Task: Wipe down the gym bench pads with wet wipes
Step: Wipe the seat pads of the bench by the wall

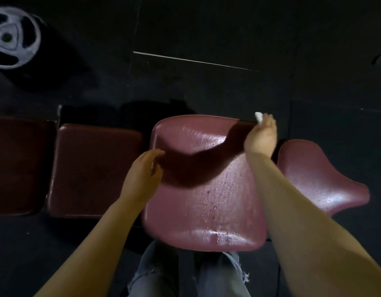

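Observation:
A glossy maroon bench pad (pixel 206 200) lies right in front of me, wet with droplets and streaks. At its far right corner my right hand (pixel 261 137) grips a small white wet wipe (pixel 258 116), of which only a tip shows beyond the fingers. My left hand (pixel 142 174) hovers over the pad's left edge with relaxed fingers and holds nothing. A narrower maroon pad (pixel 318 179), also shiny and wet, sits to the right. Two darker, dull maroon pads (pixel 93 170) (pixel 18 163) line up to the left.
The floor is black rubber matting (pixel 206 28) with a pale seam line. A grey weight plate (pixel 11 37) lies at the far left. My legs in ripped jeans (pixel 155 275) stand against the near edge of the middle pad.

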Action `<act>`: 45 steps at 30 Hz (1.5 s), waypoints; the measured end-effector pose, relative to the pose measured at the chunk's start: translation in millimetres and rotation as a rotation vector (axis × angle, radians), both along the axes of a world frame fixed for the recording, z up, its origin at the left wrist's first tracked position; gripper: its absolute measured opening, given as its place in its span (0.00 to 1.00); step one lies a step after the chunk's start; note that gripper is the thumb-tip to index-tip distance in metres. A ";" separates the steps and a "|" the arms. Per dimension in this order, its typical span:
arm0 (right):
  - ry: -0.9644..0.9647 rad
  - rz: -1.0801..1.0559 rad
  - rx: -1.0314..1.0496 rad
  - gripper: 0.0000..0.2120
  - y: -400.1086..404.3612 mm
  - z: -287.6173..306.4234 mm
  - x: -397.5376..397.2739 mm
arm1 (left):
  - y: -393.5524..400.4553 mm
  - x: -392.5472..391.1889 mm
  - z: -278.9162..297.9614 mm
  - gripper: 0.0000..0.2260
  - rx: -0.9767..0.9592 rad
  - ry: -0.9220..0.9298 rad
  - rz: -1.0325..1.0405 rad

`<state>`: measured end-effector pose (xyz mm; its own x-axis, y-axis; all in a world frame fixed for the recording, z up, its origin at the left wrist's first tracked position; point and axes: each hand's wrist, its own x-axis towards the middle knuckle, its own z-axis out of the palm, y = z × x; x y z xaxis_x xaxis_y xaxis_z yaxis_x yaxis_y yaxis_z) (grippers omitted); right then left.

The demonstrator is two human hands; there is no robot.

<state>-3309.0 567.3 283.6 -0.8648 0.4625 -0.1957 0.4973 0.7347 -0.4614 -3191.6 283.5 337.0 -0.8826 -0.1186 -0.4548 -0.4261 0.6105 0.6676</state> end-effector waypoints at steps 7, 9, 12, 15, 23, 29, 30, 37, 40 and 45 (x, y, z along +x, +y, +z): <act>0.133 0.874 -0.114 0.23 -159.6 -13.4 23.7 | -12.1 3.0 -17.6 0.20 -0.003 -0.068 0.220; 0.140 1.221 -0.080 0.25 -145.2 -17.6 11.5 | -13.9 3.3 -20.3 0.21 -0.016 -0.091 0.238; 0.131 1.027 -0.012 0.23 -57.3 -20.1 -2.8 | -11.3 4.7 -21.2 0.19 -0.009 -0.102 0.234; 0.008 0.477 0.136 0.26 57.6 -22.9 14.1 | -3.7 6.5 -20.8 0.21 0.064 -0.115 0.242; 0.117 0.068 -0.142 0.23 -103.7 -21.6 52.4 | -13.2 14.7 -24.4 0.23 0.165 -0.192 0.306; 0.147 1.203 0.013 0.28 -112.9 -22.9 54.9 | -22.6 26.1 -25.6 0.25 0.172 -0.242 0.212; 0.162 1.203 0.050 0.27 -85.8 -25.0 55.2 | -22.7 28.5 -23.7 0.26 0.190 -0.247 0.202; -0.109 -0.057 0.115 0.21 46.0 -31.2 99.9 | -27.9 50.7 -22.7 0.30 0.152 -0.255 0.062; 0.049 -0.166 0.008 0.20 -32.3 -29.5 74.6 | -33.6 60.4 -29.3 0.27 0.104 -0.283 0.040; 0.170 0.950 -0.079 0.23 -177.4 -19.2 78.2 | -36.0 71.1 -20.0 0.27 0.131 -0.271 0.020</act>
